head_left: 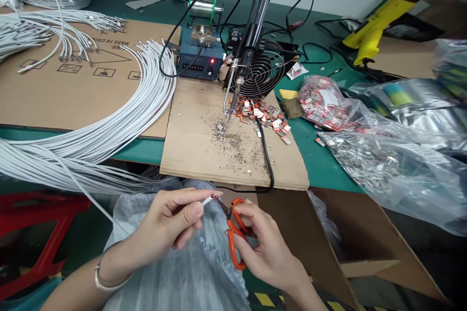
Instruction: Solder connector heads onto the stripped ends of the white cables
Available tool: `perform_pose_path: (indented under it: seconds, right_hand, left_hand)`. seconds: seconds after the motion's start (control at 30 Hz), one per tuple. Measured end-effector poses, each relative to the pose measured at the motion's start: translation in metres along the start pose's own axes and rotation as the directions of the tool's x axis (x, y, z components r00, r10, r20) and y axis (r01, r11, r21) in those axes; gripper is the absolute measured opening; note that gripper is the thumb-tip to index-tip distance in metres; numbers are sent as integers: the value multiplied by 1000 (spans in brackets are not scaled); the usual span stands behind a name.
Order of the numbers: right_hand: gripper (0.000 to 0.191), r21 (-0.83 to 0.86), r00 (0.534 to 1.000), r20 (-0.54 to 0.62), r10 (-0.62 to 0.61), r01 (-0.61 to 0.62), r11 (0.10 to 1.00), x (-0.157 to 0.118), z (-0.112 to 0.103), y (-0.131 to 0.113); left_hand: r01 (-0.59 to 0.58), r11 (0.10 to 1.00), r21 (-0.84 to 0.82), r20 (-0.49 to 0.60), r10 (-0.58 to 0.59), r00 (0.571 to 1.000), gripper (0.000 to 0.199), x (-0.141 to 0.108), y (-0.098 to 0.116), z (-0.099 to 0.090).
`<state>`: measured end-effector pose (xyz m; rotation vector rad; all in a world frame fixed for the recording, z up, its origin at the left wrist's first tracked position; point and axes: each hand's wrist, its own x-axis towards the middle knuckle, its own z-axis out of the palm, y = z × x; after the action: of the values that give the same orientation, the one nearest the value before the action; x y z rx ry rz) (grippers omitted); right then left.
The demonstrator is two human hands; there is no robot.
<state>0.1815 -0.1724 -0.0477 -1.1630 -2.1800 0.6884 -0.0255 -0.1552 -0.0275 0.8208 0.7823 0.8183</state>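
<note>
Printed upside down on the cardboard sheet (pixel 120 82), out toward ten o'clock, are the words "MADE IN CHINA" and "NO.", with boxed handling symbols beside them. The blue station (pixel 200 56) at eleven o'clock carries a lit red light and small markings too fine to read. Out at two to three o'clock, the clear bag of red-and-silver pieces (pixel 324 102) bears a white label, also unreadable.

At seven o'clock, the left hand (pixel 173 221) has its grip closed, thumb and fingers pinching the white cable (pixel 207 200) just behind its stripped tip. The tip points to about two o'clock, with small reddish strands at its end. Between five and six o'clock, the right hand (pixel 264 243) has its grip closed around the orange-handled scissors (pixel 233 238), fingers and thumb in the loops. The loops stand somewhat apart; the blades point toward ten o'clock and meet the tip area, though whether they are clamped on the strands cannot be told.

A bundle of white cables (pixel 120 124) curves across the worktop (pixel 146 148) at nine to ten o'clock. The soldering iron (pixel 248 53) slants down from twelve o'clock before the black fan (pixel 264 73), its point near loose orange-and-silver pieces (pixel 268 116).
</note>
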Motion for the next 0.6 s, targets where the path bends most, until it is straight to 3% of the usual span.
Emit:
perform_pose_path:
  seconds: [0.07,0.17,0.27,0.33,0.43,0.53,0.6]
  right_hand:
    - [24,-22,999,-30,-38,37,999,1,1,-1]
    - [23,-46,996,-67,-53,50,998,0,4,-3]
    - [28,-102,992,-105,-67,56,993,-3,7,-6]
    - [30,-109,989,-128,-77,63,992,-4,10,-8]
    - [29,-39,984,-167,-58,52,998,-5,18,-9]
    - [26,84,979,-202,22,-5,996,-6,30,-10]
    - [21,195,974,-204,94,-54,979,-8,39,-12]
  left_hand:
    - [12,999,50,18,-13,1000,33,-2,1,0]
    - [-32,956,292,-8,36,999,28,-6,3,2]
    - [-116,821,559,-3,142,990,15,-7,3,4]
    - [-192,724,662,46,216,975,23,-3,0,6]
    - [-332,651,682,102,365,925,46,4,-7,7]
    - [-410,676,612,82,462,883,50,8,-14,7]
    - [-408,714,569,38,473,880,51,9,-17,9]
